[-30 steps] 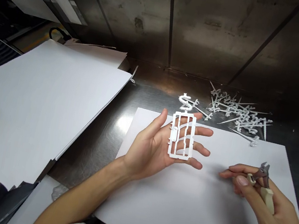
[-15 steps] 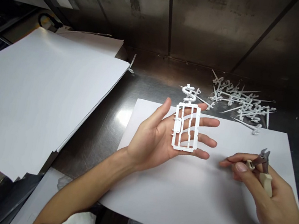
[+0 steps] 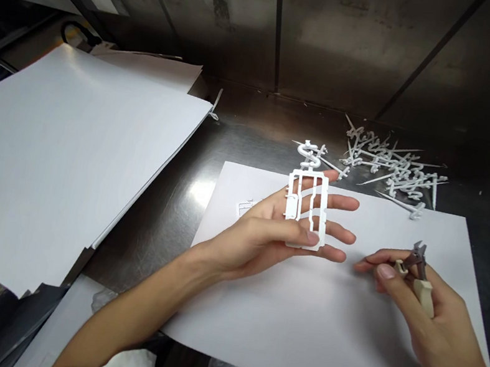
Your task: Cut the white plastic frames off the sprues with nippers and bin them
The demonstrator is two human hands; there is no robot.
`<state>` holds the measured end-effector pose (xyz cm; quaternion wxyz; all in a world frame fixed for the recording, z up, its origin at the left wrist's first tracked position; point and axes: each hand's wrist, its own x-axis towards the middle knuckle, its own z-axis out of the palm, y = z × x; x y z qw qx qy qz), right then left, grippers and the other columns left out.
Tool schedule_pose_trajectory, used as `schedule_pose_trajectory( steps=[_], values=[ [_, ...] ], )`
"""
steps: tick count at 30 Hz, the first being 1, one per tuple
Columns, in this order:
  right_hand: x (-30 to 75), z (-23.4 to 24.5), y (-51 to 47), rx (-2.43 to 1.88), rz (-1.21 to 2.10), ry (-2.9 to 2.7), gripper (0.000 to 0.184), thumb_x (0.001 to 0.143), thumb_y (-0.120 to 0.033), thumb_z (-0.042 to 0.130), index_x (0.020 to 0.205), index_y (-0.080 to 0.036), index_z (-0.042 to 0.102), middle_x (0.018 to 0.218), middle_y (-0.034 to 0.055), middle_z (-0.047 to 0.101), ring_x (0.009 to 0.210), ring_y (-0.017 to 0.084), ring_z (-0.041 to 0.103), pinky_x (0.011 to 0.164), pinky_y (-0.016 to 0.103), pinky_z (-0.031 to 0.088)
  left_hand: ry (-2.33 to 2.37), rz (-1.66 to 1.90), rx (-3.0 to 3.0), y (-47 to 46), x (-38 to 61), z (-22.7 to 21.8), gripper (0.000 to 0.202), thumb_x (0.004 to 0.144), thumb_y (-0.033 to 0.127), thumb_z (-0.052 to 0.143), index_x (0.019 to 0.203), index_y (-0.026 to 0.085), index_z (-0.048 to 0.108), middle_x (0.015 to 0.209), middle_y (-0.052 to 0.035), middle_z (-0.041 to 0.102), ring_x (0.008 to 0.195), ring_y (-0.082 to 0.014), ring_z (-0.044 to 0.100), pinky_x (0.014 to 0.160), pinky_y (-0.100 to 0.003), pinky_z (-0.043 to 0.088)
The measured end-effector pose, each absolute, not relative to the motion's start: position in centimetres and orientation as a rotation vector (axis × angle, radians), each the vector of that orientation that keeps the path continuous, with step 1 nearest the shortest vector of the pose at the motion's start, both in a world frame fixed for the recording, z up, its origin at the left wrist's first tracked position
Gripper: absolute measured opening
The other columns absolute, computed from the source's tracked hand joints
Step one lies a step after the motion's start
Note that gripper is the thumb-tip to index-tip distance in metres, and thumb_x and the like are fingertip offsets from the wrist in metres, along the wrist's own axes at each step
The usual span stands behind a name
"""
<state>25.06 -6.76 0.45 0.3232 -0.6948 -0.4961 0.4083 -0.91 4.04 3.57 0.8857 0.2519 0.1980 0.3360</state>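
My left hand (image 3: 273, 236) holds a white plastic frame (image 3: 305, 209) of moulded parts, palm up above a white sheet (image 3: 315, 322). The thumb presses on the frame's lower edge and the fingers lie stretched under it. My right hand (image 3: 423, 303) rests on the sheet to the right, closed round small cutting pliers (image 3: 419, 271) with cream handles, jaws pointing up and away. A small white plastic piece (image 3: 245, 207) lies on the sheet just left of my left hand.
A heap of white cut plastic sprue pieces (image 3: 394, 169) lies on the dark metal table (image 3: 243, 139) behind the sheet, with a dollar-shaped piece (image 3: 310, 152) nearer the frame. A stack of large white sheets (image 3: 57, 144) covers the left side. A metal wall stands behind.
My left thumb has closed down onto the frame, which lay loose on the open palm before. A small piece now shows on the sheet left of the hand. My right hand barely moved.
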Motion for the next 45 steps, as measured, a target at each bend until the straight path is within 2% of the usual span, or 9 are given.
schedule_pose_trajectory(
  steps=[4,7,14,21,26,30,32,37,45],
  values=[
    [25.0,0.3,-6.7,-1.797,1.075,-1.334,0.037,0.110,-0.064,0.066,0.115,-0.028,0.073,0.117,0.0030,0.076,0.104,0.028,0.068,0.094,0.033,0.053,0.359,0.684,0.428,4.3,-1.0,3.4,0.043,0.103,0.028,0.064,0.146,0.023,0.068,0.127,-0.0121,0.074,0.104,-0.0272,0.074,0.090,-0.042,0.062],
    [25.1,0.3,-6.6,-1.764,1.101,-1.342,0.036,0.111,-0.062,0.066,0.116,-0.028,0.074,0.118,0.0024,0.076,0.108,0.027,0.069,0.093,0.031,0.054,0.346,0.664,0.380,4.5,-1.0,3.5,0.057,0.113,0.054,0.040,0.145,0.017,0.069,0.119,-0.0147,0.073,0.098,-0.0279,0.074,0.087,-0.041,0.061],
    [25.1,0.7,-7.0,-1.731,1.098,-1.363,0.031,0.114,-0.058,0.064,0.121,-0.029,0.074,0.122,0.0021,0.074,0.116,0.027,0.068,0.091,0.029,0.053,0.374,0.615,0.348,4.2,-0.5,3.4,0.060,0.115,0.052,0.038,0.141,0.011,0.072,0.109,-0.0115,0.065,0.089,-0.0208,0.067,0.082,-0.034,0.059],
    [25.2,0.8,-6.8,-1.672,1.114,-1.360,0.031,0.114,-0.057,0.065,0.111,-0.027,0.071,0.117,0.0037,0.073,0.117,0.030,0.066,0.093,0.032,0.051,0.503,0.583,0.480,4.0,-0.3,2.8,0.028,0.096,0.030,0.083,0.119,0.019,0.073,0.103,-0.0020,0.065,0.078,-0.0129,0.071,0.072,-0.026,0.060],
    [25.2,0.8,-6.8,-1.670,1.109,-1.363,0.029,0.114,-0.056,0.066,0.111,-0.027,0.070,0.116,0.0023,0.073,0.115,0.029,0.067,0.096,0.033,0.048,0.591,0.584,0.619,3.8,0.0,2.8,0.023,0.103,0.029,0.076,0.120,0.021,0.062,0.130,-0.0104,0.077,0.092,-0.0171,0.076,0.080,-0.029,0.058],
    [25.3,0.7,-6.9,-1.679,1.084,-1.356,0.028,0.113,-0.056,0.067,0.111,-0.028,0.070,0.114,0.0030,0.073,0.114,0.031,0.067,0.095,0.035,0.049,0.671,0.624,0.614,3.8,0.1,2.9,0.019,0.104,0.028,0.073,0.115,0.019,0.061,0.114,-0.0094,0.079,0.083,-0.0118,0.066,0.073,-0.022,0.052],
    [25.4,0.9,-7.0,-1.692,1.080,-1.354,0.029,0.113,-0.056,0.067,0.110,-0.028,0.071,0.114,0.0035,0.073,0.114,0.031,0.066,0.094,0.036,0.049,0.667,0.638,0.546,3.9,0.1,2.9,0.017,0.102,0.029,0.072,0.110,0.019,0.062,0.109,-0.0084,0.077,0.089,-0.0160,0.069,0.077,-0.026,0.055],
    [25.4,1.1,-7.0,-1.704,1.077,-1.335,0.026,0.114,-0.053,0.068,0.107,-0.028,0.071,0.112,-0.0002,0.073,0.113,0.025,0.067,0.094,0.030,0.048,0.533,0.651,0.400,4.3,-0.1,3.2,0.031,0.110,0.039,0.053,0.126,0.017,0.066,0.116,-0.0127,0.075,0.104,-0.0343,0.078,0.098,-0.055,0.060],
    [25.7,0.7,-7.2,-1.693,1.097,-1.358,0.026,0.113,-0.055,0.070,0.109,-0.029,0.070,0.113,-0.0015,0.072,0.114,0.026,0.065,0.095,0.033,0.045,0.507,0.653,0.442,4.6,-0.4,3.7,0.050,0.114,0.045,0.042,0.153,0.021,0.061,0.143,-0.0176,0.071,0.116,-0.0340,0.074,0.101,-0.054,0.059]
  ],
)
